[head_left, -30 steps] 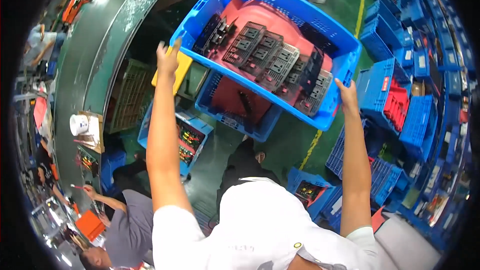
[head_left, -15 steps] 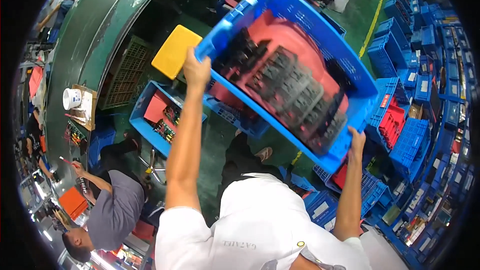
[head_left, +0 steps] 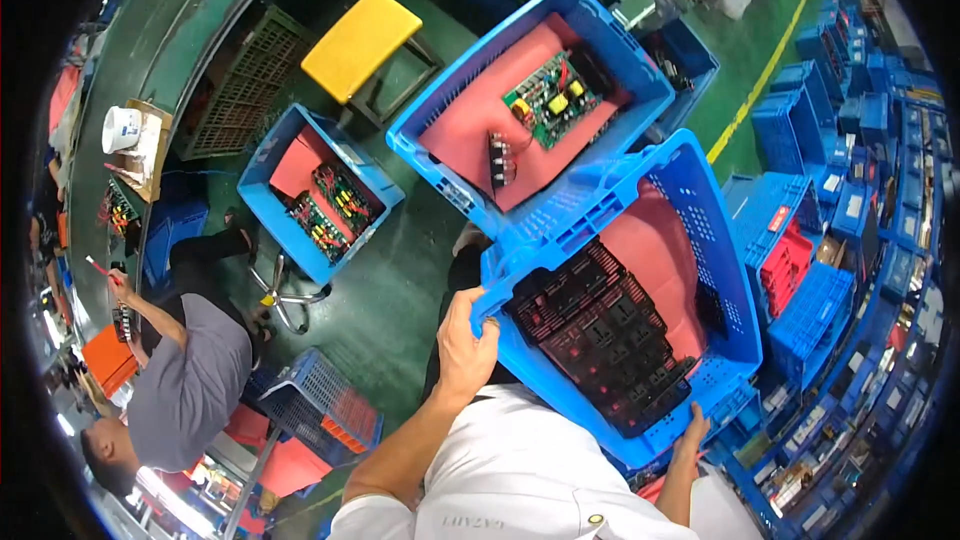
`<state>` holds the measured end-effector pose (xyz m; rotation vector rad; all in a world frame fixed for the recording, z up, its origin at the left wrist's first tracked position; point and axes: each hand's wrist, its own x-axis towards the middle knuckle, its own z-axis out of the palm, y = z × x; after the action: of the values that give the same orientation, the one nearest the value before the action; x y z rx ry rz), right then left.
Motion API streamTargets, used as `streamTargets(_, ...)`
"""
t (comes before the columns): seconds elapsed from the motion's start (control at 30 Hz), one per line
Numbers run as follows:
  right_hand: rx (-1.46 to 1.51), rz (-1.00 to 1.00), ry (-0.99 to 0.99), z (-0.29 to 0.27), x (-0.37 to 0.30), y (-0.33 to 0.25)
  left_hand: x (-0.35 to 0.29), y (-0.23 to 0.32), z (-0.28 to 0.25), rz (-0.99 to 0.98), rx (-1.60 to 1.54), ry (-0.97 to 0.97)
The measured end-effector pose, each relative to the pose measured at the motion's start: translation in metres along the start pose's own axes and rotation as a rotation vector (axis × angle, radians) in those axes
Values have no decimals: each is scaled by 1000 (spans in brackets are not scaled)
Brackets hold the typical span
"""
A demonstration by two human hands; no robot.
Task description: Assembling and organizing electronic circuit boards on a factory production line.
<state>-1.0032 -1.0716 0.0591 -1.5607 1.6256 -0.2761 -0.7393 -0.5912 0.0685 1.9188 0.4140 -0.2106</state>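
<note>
So the blue plastic crate [head_left: 735, 285] had just swung round to the person's right and in close to the body; half a second earlier it was out in front. That meant the other blue crate [head_left: 408, 132], mostly covered up until then, was now in plain view. The held one sat tilted right in front of the white shirt, its far left corner overlapping that other crate, though I couldn't tell if they touched.

Inside it, black slotted plastic housings [head_left: 605, 335] lay in close rows with square cutouts, on a pink sheet [head_left: 660, 250] that bulged up the far side. Walls were bright blue, punched with small holes.

The left hand [head_left: 467, 348] had its fingers curled over the near left rim. The right hand [head_left: 690, 430] was against the near right edge, but most of its fingers were hidden, so no telling how tight.

Further out, the uncovered crate held a green circuit board [head_left: 555, 100] on pink lining. Past that were a yellow stool [head_left: 362, 45] and a smaller crate of boards [head_left: 355, 252].
</note>
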Motion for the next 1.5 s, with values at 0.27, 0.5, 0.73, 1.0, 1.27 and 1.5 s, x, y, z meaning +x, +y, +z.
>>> streamTargets(0.27,-5,47,-114,12,-32,11,14,-11,-33,38,34,-173)
streamTargets(0.5,13,243,-69,17,-46,32,69,-15,-56,-14,-187,-461)
streamTargets(0.73,-106,256,-48,30,-52,16,247,-129,43,-24,166,-375)
streamTargets(1.0,-116,285,42,24,-62,11,343,-205,191,-404,838,-517)
streamTargets(1.27,-137,374,24,28,-58,13,359,-263,174,-597,66,-565)
streamTargets(1.5,-166,353,64,12,-57,29,335,-245,194,-737,-6,-541)
